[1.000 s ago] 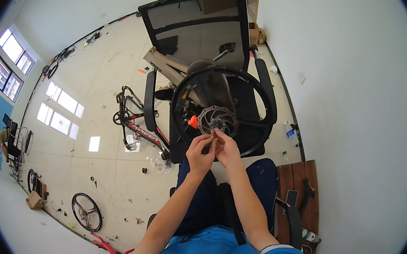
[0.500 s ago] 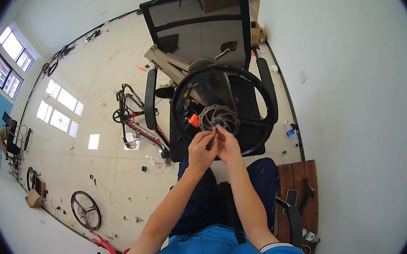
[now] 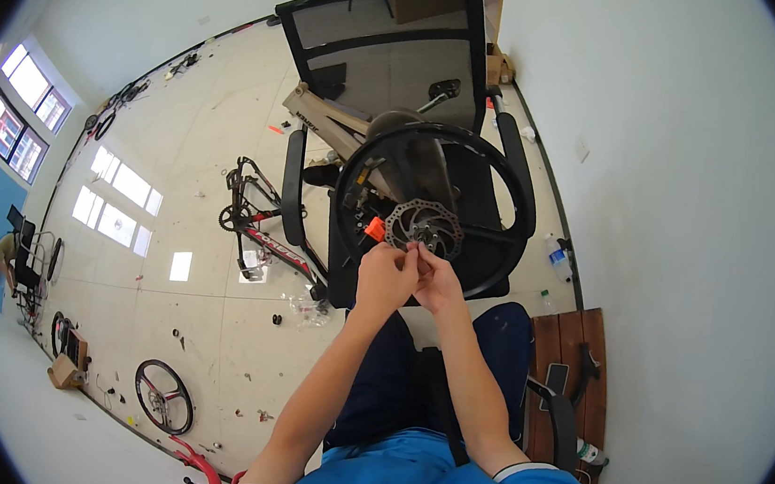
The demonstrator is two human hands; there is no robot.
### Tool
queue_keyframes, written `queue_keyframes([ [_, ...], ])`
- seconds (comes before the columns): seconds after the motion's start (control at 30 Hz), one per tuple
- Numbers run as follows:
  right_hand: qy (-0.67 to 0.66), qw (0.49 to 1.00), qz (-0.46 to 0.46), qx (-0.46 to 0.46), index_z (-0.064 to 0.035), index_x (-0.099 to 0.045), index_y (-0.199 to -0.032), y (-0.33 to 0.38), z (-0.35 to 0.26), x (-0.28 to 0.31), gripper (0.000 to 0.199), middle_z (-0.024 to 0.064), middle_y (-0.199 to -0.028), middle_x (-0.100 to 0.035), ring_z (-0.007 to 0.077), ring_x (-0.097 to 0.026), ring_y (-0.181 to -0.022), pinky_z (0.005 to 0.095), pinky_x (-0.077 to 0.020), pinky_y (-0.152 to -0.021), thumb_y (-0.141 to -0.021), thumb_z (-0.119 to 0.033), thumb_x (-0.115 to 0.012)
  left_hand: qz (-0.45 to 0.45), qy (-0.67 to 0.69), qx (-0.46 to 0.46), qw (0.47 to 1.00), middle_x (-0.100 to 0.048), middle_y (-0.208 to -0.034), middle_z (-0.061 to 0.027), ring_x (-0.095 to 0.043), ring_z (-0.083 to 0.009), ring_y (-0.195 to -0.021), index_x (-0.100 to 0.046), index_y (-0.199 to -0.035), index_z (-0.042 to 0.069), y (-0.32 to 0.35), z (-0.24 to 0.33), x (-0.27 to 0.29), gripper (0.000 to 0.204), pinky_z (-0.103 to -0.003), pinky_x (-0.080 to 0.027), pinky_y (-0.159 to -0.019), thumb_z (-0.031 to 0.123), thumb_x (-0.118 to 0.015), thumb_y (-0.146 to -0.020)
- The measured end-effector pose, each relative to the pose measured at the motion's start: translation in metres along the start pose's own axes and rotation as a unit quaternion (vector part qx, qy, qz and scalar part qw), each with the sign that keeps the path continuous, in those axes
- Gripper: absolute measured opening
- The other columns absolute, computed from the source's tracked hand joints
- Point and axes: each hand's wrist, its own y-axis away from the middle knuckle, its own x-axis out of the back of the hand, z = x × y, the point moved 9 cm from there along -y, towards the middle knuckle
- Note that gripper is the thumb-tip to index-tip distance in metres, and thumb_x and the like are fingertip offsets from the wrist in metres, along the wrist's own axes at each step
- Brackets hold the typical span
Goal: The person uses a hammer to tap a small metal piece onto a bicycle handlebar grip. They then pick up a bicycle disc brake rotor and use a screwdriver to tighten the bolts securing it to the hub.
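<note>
Chair (image 3: pixel 398 49): a mesh-backed office chair stands beyond the grip, and the wheel leans on its seat between the armrests, which seems to keep the wheel upright and at working height.
Frame (image 3: pixel 324 122): a pale bike frame lies across the chair behind the wheel, propped there rather than on the floor.
Wheel (image 3: pixel 435 207): a black-tyred wheel stands on edge facing the person, hub side turned toward the grip so the disc can be reached.
Disc (image 3: pixel 424 228): a silver brake disc sits at the hub, just above both fingertips; an orange piece (image 3: pixel 375 229) juts beside it, to the left of the grip.
Left hand (image 3: pixel 386 278): raised to the lower edge of the disc, thumb and fingers pressed together in a pinch on something too small to tell.
Right hand (image 3: pixel 441 284): touching the left at the fingertips, also pinching at the disc's lower edge; what it holds is hidden.
Box (image 3: pixel 67 371): a small cardboard box sits on the floor far left and below the grip; its contents cannot be seen.
Bottle (image 3: pixel 556 257): a clear plastic bottle lies on the floor right of the grip; its fill cannot be told.
</note>
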Motion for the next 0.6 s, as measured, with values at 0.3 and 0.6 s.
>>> queue_keyframes([
  [0.3,0.024,1.000,0.001,-0.015,-0.0089,-0.065,-0.084,-0.019,0.007,0.014,0.021,0.0005,-0.077,-0.063,0.0141,-0.061,-0.080,0.0298,-0.0523,-0.077,-0.090,-0.028,-0.067,-0.030,0.032,-0.120,0.992,-0.065,-0.083,-0.0151,-0.066,-0.0267,-0.076,-0.067,-0.097,-0.003,0.021,0.032,0.009,0.024,-0.034,-0.053,-0.066,0.009,-0.068,-0.076],
  [0.6,-0.034,0.996,-0.082,0.022,-0.0018,-0.061,-0.116,0.003,0.004,-0.022,0.030,0.0073,-0.106,-0.068,0.0158,-0.065,-0.095,0.0275,-0.0527,-0.079,-0.100,-0.020,-0.044,0.003,0.239,0.120,0.964,-0.068,-0.073,-0.0146,-0.069,-0.0196,-0.062,-0.061,-0.085,-0.006,0.002,-0.029,-0.006,0.009,-0.029,-0.057,-0.060,-0.001,-0.064,-0.078],
])
